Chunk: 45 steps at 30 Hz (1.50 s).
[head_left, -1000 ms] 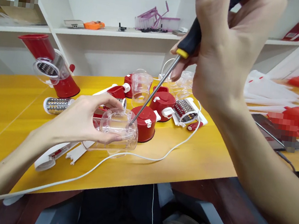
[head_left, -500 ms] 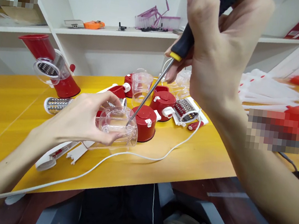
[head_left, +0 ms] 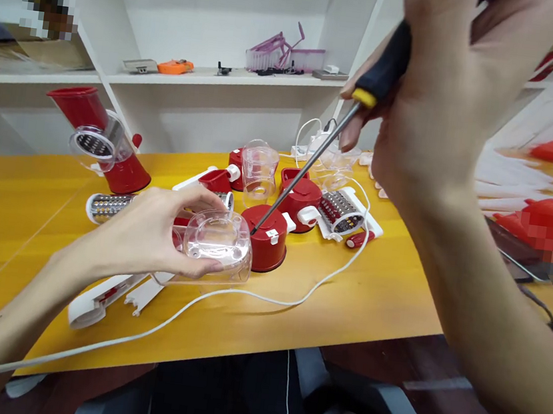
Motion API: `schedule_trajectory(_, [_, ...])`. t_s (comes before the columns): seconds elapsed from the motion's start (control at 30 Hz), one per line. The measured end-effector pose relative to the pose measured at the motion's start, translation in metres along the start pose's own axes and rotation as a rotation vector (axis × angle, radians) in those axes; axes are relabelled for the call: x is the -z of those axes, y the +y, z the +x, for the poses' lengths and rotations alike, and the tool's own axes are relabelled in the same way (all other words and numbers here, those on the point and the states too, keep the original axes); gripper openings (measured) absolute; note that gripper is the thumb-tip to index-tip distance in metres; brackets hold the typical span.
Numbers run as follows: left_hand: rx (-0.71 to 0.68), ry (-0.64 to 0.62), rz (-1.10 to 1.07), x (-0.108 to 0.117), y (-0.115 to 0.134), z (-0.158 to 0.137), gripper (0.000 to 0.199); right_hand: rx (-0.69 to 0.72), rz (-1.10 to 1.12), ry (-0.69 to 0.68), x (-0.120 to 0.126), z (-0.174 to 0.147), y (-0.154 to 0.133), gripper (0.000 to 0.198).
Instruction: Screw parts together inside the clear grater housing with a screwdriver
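My left hand (head_left: 152, 232) is closed round a clear plastic housing (head_left: 219, 243), thumb along its near side and fingers over the far side. My right hand (head_left: 435, 99), raised at the upper right, grips a screwdriver (head_left: 321, 149) by its black and yellow handle. Its shaft slants down to the left, and the tip shows just right of the clear housing, in front of a red round base (head_left: 266, 232). Whether the tip touches anything I cannot tell. White plastic parts (head_left: 104, 297) lie below my left wrist.
A white cable (head_left: 256, 294) runs across the table (head_left: 334, 308). Behind stand another red base (head_left: 301, 200), a grater drum (head_left: 341, 211) and a clear housing (head_left: 260, 168). An assembled red rotary grater (head_left: 108, 139) is at left. Red netted items (head_left: 552, 220) lie at right.
The screwdriver and my right hand have moved up and to the right, bringing the tip out of the clear housing. My left hand still holds the housing. The camera view has shifted slightly.
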<state>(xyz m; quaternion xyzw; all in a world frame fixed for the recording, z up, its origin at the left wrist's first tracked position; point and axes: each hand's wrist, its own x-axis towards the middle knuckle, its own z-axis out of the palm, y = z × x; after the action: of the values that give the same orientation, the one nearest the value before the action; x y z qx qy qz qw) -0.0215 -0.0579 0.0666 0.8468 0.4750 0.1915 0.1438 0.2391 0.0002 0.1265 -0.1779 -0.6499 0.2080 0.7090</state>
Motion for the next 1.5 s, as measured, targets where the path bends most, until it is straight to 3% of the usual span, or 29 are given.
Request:
schedule_trajectory(0.07, [-0.009,0.027,0.004,-0.003,-0.001,0.000,0.062,0.027,-0.053,0.082,-0.005,-0.009,0.001,0.034])
schedule_trajectory(0.3, [-0.037,0.071,-0.004,-0.009,-0.002,0.003,0.052,-0.001,-0.045,0.099,-0.011,-0.014,0.007,0.034])
schedule_trajectory(0.67, [0.019,-0.014,-0.023,-0.004,0.000,0.001,0.056,-0.055,-0.057,-0.008,-0.013,-0.022,0.010,0.041])
schedule_trajectory(0.87, [-0.031,0.069,0.029,-0.009,0.001,-0.003,0.055,-0.028,-0.102,-0.012,-0.014,-0.016,0.004,0.037])
schedule_trajectory(1.03, [-0.028,0.094,-0.002,-0.010,0.001,0.000,0.051,-0.033,-0.160,-0.091,-0.017,-0.019,-0.006,0.032])
schedule_trajectory(1.5, [0.062,-0.009,-0.038,-0.006,0.001,0.002,0.054,-0.036,-0.207,-0.040,-0.018,-0.016,-0.005,0.033])
